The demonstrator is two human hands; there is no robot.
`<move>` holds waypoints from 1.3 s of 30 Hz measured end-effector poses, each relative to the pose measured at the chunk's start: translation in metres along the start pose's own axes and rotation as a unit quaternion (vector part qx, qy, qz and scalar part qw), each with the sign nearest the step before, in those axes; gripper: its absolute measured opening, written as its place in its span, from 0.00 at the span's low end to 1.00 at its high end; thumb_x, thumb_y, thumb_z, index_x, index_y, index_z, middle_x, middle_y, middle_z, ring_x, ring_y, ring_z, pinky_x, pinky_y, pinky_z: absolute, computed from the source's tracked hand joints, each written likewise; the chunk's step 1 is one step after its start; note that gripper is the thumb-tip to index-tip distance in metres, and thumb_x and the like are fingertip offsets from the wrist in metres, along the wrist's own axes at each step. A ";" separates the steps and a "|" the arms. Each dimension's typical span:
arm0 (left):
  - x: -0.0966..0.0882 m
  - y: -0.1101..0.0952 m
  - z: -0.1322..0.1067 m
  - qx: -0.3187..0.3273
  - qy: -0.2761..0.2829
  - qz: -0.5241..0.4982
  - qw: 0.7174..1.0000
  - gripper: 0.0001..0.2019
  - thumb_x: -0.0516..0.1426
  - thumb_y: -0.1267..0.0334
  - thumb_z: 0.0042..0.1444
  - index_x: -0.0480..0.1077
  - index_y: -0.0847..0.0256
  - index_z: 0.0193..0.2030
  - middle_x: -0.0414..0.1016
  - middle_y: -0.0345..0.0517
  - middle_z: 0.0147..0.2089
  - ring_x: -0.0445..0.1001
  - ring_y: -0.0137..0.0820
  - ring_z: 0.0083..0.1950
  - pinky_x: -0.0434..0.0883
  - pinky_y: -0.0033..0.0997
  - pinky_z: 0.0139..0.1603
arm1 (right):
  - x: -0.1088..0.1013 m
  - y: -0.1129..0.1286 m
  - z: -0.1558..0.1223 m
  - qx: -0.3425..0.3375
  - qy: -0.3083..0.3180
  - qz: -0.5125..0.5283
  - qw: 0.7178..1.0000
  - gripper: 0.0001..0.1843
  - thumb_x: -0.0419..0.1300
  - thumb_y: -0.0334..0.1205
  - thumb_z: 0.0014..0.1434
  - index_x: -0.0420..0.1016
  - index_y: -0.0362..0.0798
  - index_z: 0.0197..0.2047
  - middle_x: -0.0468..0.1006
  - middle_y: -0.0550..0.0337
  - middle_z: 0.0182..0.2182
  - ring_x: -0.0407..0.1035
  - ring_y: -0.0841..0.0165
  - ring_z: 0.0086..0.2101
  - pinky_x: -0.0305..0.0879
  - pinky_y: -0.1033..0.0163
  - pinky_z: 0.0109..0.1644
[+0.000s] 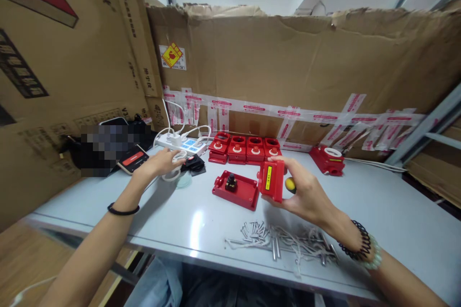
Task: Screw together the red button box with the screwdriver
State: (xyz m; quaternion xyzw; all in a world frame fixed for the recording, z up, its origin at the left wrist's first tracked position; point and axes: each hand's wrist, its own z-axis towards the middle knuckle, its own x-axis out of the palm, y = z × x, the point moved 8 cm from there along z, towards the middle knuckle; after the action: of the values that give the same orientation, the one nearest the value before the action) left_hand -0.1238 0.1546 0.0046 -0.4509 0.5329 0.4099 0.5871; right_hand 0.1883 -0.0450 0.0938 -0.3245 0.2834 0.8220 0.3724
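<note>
My right hand (300, 191) is closed on a red box cover (271, 180) with a yellow label, held upright above the table. A yellow screwdriver handle (290, 185) shows in the same palm. Just left of it lies an open red box base (235, 189) with a black part inside. My left hand (163, 163) reaches far left, fingers curled over a white cable loop (175, 171) beside a small black-and-red part (194, 162). A row of several red button boxes (245, 147) stands behind.
Loose screws and strings (281, 242) lie near the table's front edge (201, 254). A white power strip (182, 144), a phone (132, 159) and a black bag sit at the back left. Another red box (328, 159) lies at the right. Cardboard walls (288, 57) enclose the table.
</note>
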 end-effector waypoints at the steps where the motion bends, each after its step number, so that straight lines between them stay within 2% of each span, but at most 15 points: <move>1: -0.006 -0.003 -0.003 -0.005 -0.015 0.006 1.000 0.31 0.46 0.46 0.57 0.62 0.68 0.59 0.67 0.64 0.54 0.65 0.53 0.55 0.62 0.48 0.53 | 0.000 0.000 0.000 0.000 0.000 0.005 1.000 0.35 0.66 0.45 0.45 0.60 0.46 0.55 0.73 0.49 0.46 0.69 0.60 0.42 0.68 0.57 0.42; 4: -0.036 -0.043 -0.026 0.044 -0.080 -0.010 0.996 0.28 0.46 0.47 0.59 0.59 0.63 0.60 0.62 0.60 0.57 0.60 0.51 0.59 0.59 0.51 0.57 | -0.004 0.000 0.002 0.014 -0.001 0.048 0.999 0.35 0.66 0.48 0.45 0.60 0.46 0.54 0.73 0.51 0.45 0.69 0.60 0.42 0.68 0.57 0.43; 5: -0.050 -0.072 -0.040 0.126 -0.113 -0.063 0.984 0.27 0.47 0.48 0.59 0.58 0.62 0.60 0.62 0.58 0.57 0.61 0.48 0.59 0.60 0.49 0.58 | -0.005 0.000 0.003 0.023 0.000 0.070 0.997 0.35 0.67 0.48 0.45 0.61 0.47 0.53 0.73 0.52 0.45 0.69 0.61 0.41 0.68 0.58 0.42; 7: -0.072 -0.131 -0.073 0.284 -0.118 -0.181 0.934 0.27 0.49 0.50 0.60 0.50 0.54 0.64 0.55 0.50 0.63 0.57 0.42 0.62 0.60 0.44 0.60 | -0.007 0.003 0.005 0.032 0.002 0.115 0.993 0.33 0.67 0.48 0.44 0.62 0.48 0.52 0.73 0.53 0.44 0.69 0.63 0.41 0.68 0.59 0.42; 9: -0.085 -0.182 -0.101 0.397 -0.094 -0.248 0.878 0.34 0.56 0.51 0.55 0.46 0.50 0.65 0.50 0.48 0.66 0.53 0.42 0.65 0.58 0.44 0.63 | -0.008 0.009 0.007 0.027 0.005 0.150 0.988 0.31 0.67 0.46 0.45 0.63 0.48 0.51 0.72 0.54 0.45 0.69 0.63 0.42 0.67 0.58 0.45; 11: -0.090 -0.216 -0.116 0.463 -0.080 -0.295 0.832 0.42 0.61 0.52 0.51 0.42 0.50 0.67 0.47 0.49 0.68 0.52 0.44 0.66 0.56 0.46 0.64 | -0.006 0.013 0.010 0.027 0.013 0.180 0.983 0.28 0.67 0.45 0.46 0.65 0.48 0.50 0.72 0.55 0.45 0.69 0.63 0.42 0.67 0.58 0.45; 13: -0.088 -0.233 -0.118 0.489 -0.058 -0.324 0.808 0.43 0.61 0.55 0.51 0.38 0.49 0.67 0.46 0.49 0.68 0.53 0.44 0.65 0.57 0.47 0.64 | -0.005 0.014 0.013 0.038 0.027 0.211 0.976 0.24 0.66 0.43 0.48 0.66 0.48 0.47 0.74 0.56 0.42 0.69 0.65 0.39 0.67 0.59 0.43; 17: -0.084 -0.233 -0.110 0.486 -0.043 -0.333 0.807 0.43 0.60 0.56 0.52 0.37 0.49 0.68 0.44 0.50 0.69 0.54 0.45 0.65 0.58 0.49 0.64 | -0.005 0.008 0.024 0.046 0.074 0.261 0.961 0.19 0.65 0.44 0.48 0.69 0.47 0.43 0.74 0.58 0.40 0.69 0.65 0.41 0.66 0.59 0.45; 19: -0.090 -0.226 -0.110 0.483 -0.070 -0.316 0.814 0.42 0.61 0.57 0.52 0.40 0.48 0.67 0.43 0.49 0.69 0.49 0.46 0.67 0.56 0.50 0.65 | 0.002 0.000 0.028 0.074 0.144 0.299 0.940 0.15 0.62 0.48 0.52 0.70 0.47 0.39 0.75 0.59 0.34 0.69 0.66 0.37 0.67 0.60 0.41; 22: -0.100 -0.220 -0.114 0.489 -0.107 -0.289 0.816 0.40 0.61 0.59 0.51 0.43 0.49 0.67 0.40 0.48 0.70 0.42 0.46 0.69 0.53 0.52 0.66 | 0.024 -0.010 0.029 0.163 0.262 0.391 0.867 0.18 0.52 0.54 0.58 0.71 0.47 0.34 0.74 0.61 0.25 0.69 0.69 0.28 0.67 0.63 0.32; 24: -0.099 -0.220 -0.115 0.502 -0.104 -0.271 0.815 0.39 0.60 0.62 0.52 0.44 0.48 0.66 0.39 0.48 0.70 0.44 0.45 0.69 0.53 0.51 0.65 | 0.035 -0.012 0.032 0.201 0.286 0.451 0.821 0.20 0.50 0.55 0.58 0.72 0.46 0.32 0.75 0.60 0.26 0.69 0.69 0.28 0.68 0.63 0.32; 26: -0.096 -0.220 -0.113 0.508 -0.106 -0.263 0.814 0.34 0.58 0.65 0.54 0.49 0.48 0.65 0.44 0.48 0.68 0.48 0.43 0.67 0.56 0.49 0.64 | 0.044 -0.015 0.038 0.216 0.286 0.474 0.805 0.21 0.49 0.55 0.58 0.72 0.47 0.33 0.76 0.59 0.28 0.69 0.69 0.29 0.68 0.63 0.33; 30: -0.087 -0.208 -0.100 0.482 -0.116 -0.254 0.830 0.31 0.60 0.63 0.52 0.55 0.48 0.62 0.58 0.49 0.59 0.58 0.39 0.61 0.61 0.44 0.60 | 0.056 -0.029 0.048 0.213 0.301 0.359 0.857 0.23 0.51 0.57 0.56 0.75 0.47 0.40 0.76 0.58 0.32 0.67 0.70 0.27 0.65 0.64 0.29; 34: -0.064 -0.186 -0.080 0.410 -0.067 -0.197 0.888 0.30 0.61 0.52 0.50 0.59 0.49 0.59 0.63 0.48 0.54 0.64 0.40 0.54 0.64 0.43 0.55 | 0.055 -0.047 0.048 0.226 0.267 0.263 0.899 0.31 0.46 0.62 0.57 0.73 0.47 0.47 0.76 0.54 0.37 0.60 0.74 0.20 0.57 0.65 0.20; 39: -0.031 -0.167 -0.054 0.348 0.001 -0.146 0.926 0.30 0.59 0.43 0.48 0.62 0.51 0.57 0.67 0.48 0.53 0.66 0.43 0.52 0.63 0.42 0.53 | 0.055 -0.035 0.037 0.145 0.234 0.139 0.951 0.41 0.61 0.63 0.43 0.67 0.48 0.56 0.74 0.51 0.47 0.68 0.63 0.42 0.64 0.58 0.45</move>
State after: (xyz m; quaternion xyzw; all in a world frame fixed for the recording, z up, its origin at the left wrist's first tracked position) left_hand 0.0200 0.0589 0.0495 -0.2914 0.5711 0.1075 0.7598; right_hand 0.1761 0.0242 0.0687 -0.4073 0.5209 0.7169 0.2207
